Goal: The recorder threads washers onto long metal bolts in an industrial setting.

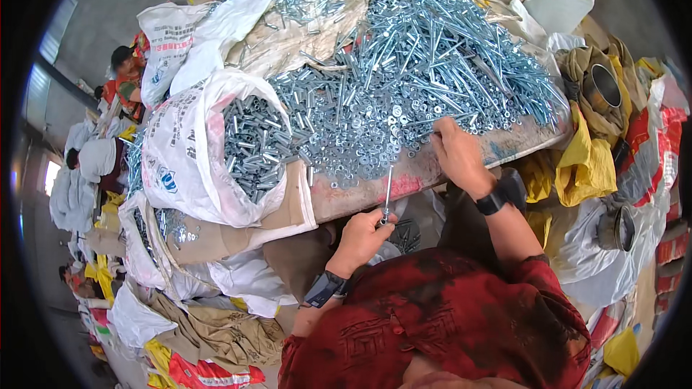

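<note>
left fingers [374,217] grip a bolt [389,186], long axis pointing forward; whether right fingers [440,130] hold anything is unclear.

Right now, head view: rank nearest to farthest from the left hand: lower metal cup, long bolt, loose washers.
From the left hand:
1. Long bolt, held, pointing ahead.
2. Loose washers, ahead of the hand.
3. Lower metal cup, far off to the right.
</note>
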Demonstrator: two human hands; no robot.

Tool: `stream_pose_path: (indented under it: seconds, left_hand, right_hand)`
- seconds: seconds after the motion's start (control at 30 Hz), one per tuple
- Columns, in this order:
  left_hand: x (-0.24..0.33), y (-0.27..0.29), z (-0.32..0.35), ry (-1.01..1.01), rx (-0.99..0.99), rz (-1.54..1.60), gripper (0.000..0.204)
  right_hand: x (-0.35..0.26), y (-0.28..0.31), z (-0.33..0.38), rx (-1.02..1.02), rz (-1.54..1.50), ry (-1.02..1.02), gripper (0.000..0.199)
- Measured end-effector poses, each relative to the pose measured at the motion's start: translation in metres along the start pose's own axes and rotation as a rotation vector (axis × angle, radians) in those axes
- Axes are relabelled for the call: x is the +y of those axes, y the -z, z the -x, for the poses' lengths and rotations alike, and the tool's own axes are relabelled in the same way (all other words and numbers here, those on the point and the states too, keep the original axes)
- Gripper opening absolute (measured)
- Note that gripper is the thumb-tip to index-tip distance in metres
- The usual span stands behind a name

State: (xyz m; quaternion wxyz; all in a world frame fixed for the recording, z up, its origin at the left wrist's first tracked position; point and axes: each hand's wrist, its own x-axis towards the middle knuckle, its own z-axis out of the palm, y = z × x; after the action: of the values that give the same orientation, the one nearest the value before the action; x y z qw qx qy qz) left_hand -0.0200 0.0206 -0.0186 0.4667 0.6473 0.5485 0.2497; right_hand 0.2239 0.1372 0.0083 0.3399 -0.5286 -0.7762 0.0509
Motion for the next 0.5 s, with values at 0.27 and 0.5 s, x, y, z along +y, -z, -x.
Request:
stream_pose_path:
  seconds: [0.27,0.5]
  left_hand:
    - [0.026,0.003,0.009,-0.096,-0.009,-0.331,0.025]
    - [0.030,0.004,0.017,-0.100,0.184,-0.207,0.020]
  right_hand:
    - [-0.040,0.026,0.013,-0.382,-0.736,0.103,0.007]
    - [-0.042,0.023,0.027,-0.541,-1.283,-0.245,0.008]
